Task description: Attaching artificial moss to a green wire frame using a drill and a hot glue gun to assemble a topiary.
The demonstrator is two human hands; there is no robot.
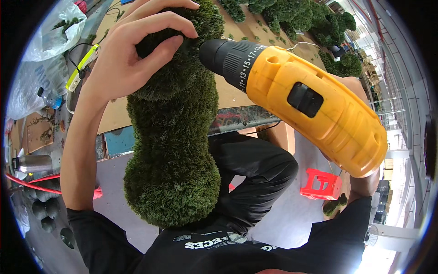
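A bushy green artificial-grass topiary [171,150], with rounded swellings and a narrower middle, stretches from my lap up over the table edge. My left hand [132,55] curves its thumb and fingers round the upper part, gripping it. A yellow and black cordless drill [315,105] is in my right hand [355,86], which the drill body mostly hides. The drill's black chuck points left, close to the topiary beside my left fingertips. Whether a bit or screw sits at the chuck tip cannot be seen.
Several green foliage pieces [292,18] lie across the far side of the brown tabletop [255,96]. A yellow-edged power strip [82,68] and clear plastic bags [50,36] are at left. A steel bottle [34,163] lies lower left. On the floor stands a red plastic stool [321,185].
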